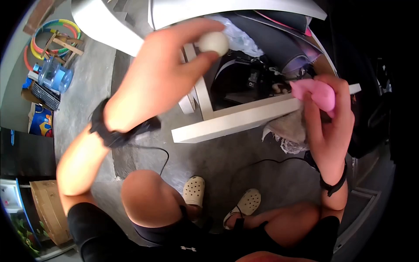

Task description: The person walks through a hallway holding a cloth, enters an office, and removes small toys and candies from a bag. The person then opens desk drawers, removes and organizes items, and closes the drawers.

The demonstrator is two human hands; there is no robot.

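My left hand (159, 72) is raised over the left side of an open white drawer (231, 122), thumb and fingers closed around a smooth, round white ball (214, 43). At the drawer's right front corner, my right hand (329, 126) pinches a soft pink object (321, 94) with a pointed end; its kind is unclear. Inside the drawer lie a black bag-like item (235, 78), a clear plastic bag (240, 37) and dark zippered pouches (275, 43). A frayed grey cloth (288, 126) hangs below the drawer front, near my right wrist.
A white desktop edge (235, 8) overhangs the drawer's back. Black cables run from both wrists. My feet in beige clogs (194, 191) rest on the grey floor. Farther left are a blue water jug (54, 76), hoops (72, 28), a keyboard (46, 95) and a cardboard box (50, 209).
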